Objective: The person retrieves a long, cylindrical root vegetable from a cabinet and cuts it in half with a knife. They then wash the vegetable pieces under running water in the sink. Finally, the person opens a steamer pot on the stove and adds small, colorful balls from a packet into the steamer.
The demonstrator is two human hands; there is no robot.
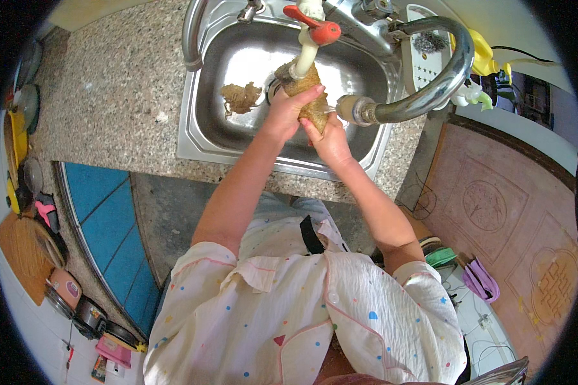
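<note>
Over the stainless steel sink [212,126], both hands hold a brown, rough, fibrous piece [313,79], perhaps a sponge or loofah; its exact kind cannot be told. My left hand [289,108] grips its left side, thumb across the front. Around its lower end closes my right hand [330,137]. The spout of a white plastic tap [307,57] with a red lever handle [313,24] comes down against the piece's upper part. A ragged brown scrap [241,97] lies on the sink floor, left of the hands, beside the partly hidden drain.
A curved metal faucet pipe [433,103] reaches in from the right, its nozzle near my right hand. Another metal spout [191,43] hangs at the sink's left rim. A white rack [421,67] holds a steel wool scourer [429,42]. Speckled granite countertop [115,96] surrounds the sink.
</note>
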